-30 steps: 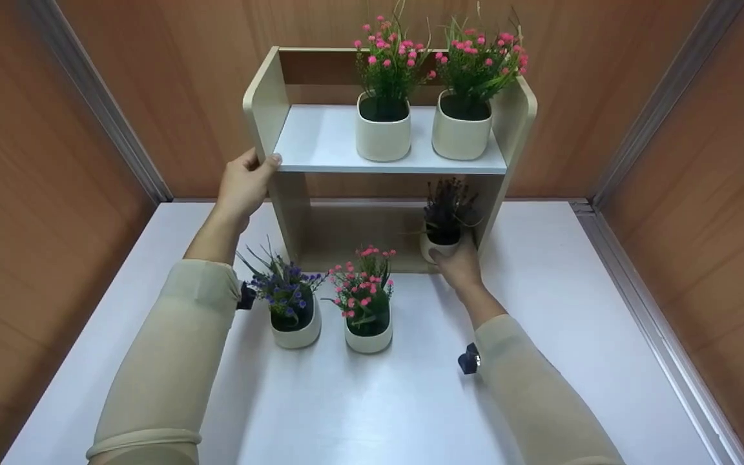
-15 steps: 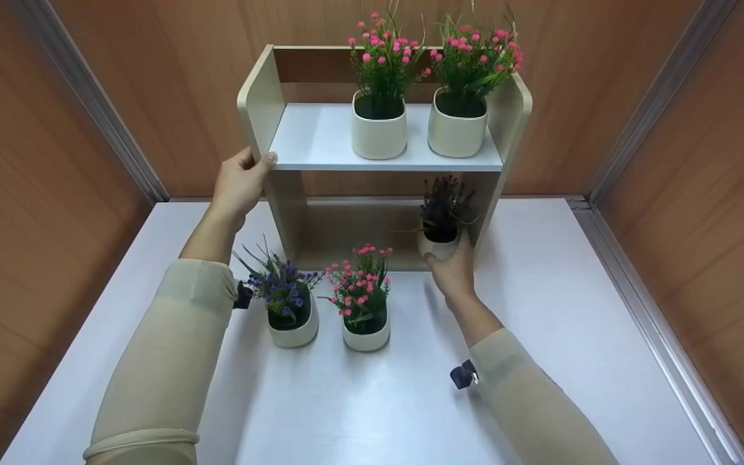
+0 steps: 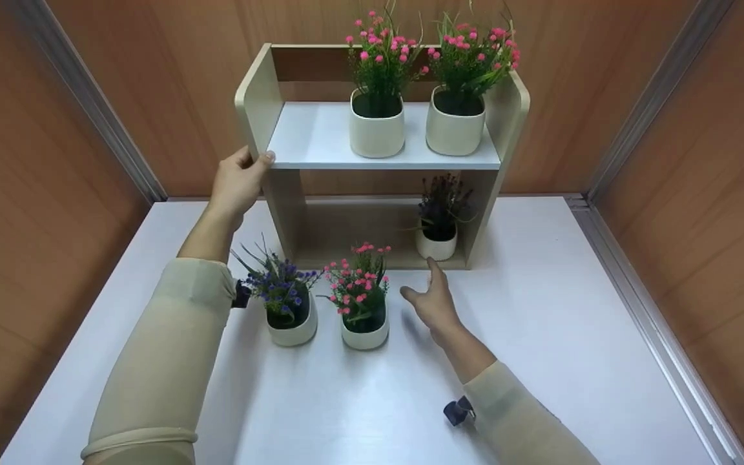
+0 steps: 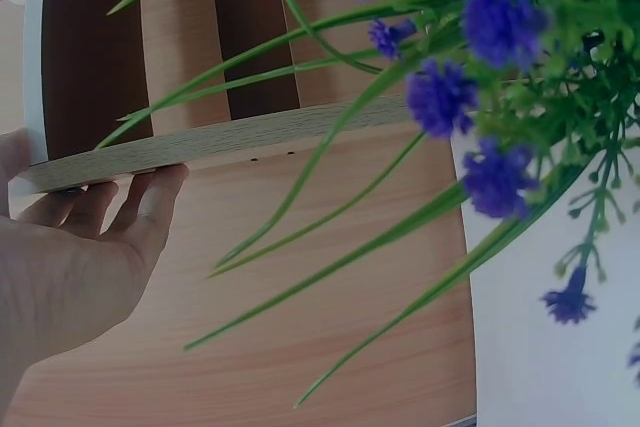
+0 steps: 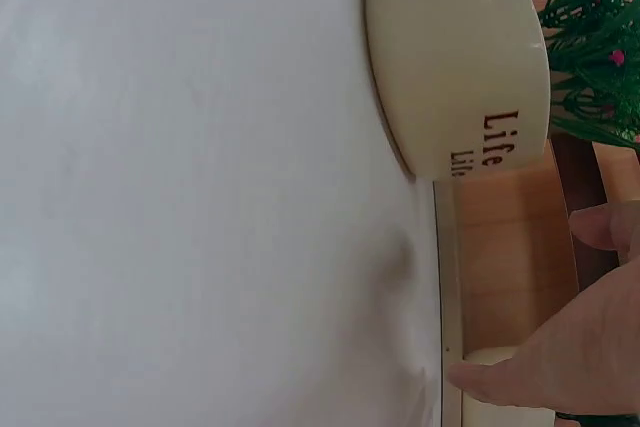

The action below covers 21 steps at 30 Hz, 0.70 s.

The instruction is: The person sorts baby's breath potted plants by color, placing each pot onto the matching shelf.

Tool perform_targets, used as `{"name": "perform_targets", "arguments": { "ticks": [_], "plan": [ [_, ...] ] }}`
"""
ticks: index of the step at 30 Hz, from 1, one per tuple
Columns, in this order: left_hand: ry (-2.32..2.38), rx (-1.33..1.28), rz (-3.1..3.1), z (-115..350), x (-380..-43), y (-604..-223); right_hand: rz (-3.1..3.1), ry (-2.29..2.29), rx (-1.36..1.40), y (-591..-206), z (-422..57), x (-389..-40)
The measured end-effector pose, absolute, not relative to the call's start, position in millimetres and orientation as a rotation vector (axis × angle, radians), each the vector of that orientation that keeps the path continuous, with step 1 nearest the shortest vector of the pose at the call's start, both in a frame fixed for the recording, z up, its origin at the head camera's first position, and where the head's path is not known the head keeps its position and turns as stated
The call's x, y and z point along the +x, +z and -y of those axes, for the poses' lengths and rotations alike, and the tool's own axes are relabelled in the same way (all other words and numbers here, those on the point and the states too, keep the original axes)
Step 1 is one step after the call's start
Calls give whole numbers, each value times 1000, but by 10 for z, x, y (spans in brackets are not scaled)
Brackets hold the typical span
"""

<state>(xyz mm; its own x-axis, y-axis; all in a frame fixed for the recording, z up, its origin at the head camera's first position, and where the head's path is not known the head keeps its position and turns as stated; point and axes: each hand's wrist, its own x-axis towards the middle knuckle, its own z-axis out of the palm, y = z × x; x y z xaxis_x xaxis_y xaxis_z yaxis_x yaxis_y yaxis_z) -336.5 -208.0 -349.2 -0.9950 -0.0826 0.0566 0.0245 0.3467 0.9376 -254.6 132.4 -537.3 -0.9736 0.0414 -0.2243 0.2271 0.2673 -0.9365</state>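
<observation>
My left hand (image 3: 237, 184) grips the left side panel of a two-tier shelf (image 3: 382, 168), its thumb at the front edge by the white upper board. In the left wrist view, the fingers (image 4: 150, 212) lie against the panel's outer face. My right hand (image 3: 435, 300) is extended over the table just in front of the shelf, thumb and fingers spread, holding nothing. Behind it, a dark potted plant (image 3: 438, 242) stands upright at the right end of the lower tier. Left of that hand stands a pink-flowered pot (image 3: 365, 339), whose wall bears the lettering "Life" in the right wrist view.
Two pink-flowered pots, one in the middle (image 3: 377, 137) and one at the right (image 3: 454, 134), stand on the upper tier. A purple-flowered pot (image 3: 293, 332) is on the white table (image 3: 346, 413) beside my left forearm. Wood-grain walls (image 3: 688, 155) enclose the table.
My right hand has let go of the dark potted plant and drawn back toward me, out of the lower tier. The plant stays there. My left hand keeps its hold on the shelf.
</observation>
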Motion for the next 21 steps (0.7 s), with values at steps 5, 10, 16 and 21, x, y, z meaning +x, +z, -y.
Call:
{"name": "perform_targets", "arguments": {
  "ticks": [5,10,16,21],
  "plan": [
    [-1744,48,2492,2076,-3356,-3480,-2318,-1739,175,-5394,-1218,-2404],
    [-1737,45,2488,2076,-3365,-3477,-2277,-1661,46,-5426,-1141,-2273],
    [-1734,48,2497,2072,-3362,-3486,-2285,-1553,-115,-5464,-1088,-2175],
    [-1721,51,2516,2076,-3362,-3497,-2277,-1569,-184,-5502,-1038,-2108]
  ]
}}
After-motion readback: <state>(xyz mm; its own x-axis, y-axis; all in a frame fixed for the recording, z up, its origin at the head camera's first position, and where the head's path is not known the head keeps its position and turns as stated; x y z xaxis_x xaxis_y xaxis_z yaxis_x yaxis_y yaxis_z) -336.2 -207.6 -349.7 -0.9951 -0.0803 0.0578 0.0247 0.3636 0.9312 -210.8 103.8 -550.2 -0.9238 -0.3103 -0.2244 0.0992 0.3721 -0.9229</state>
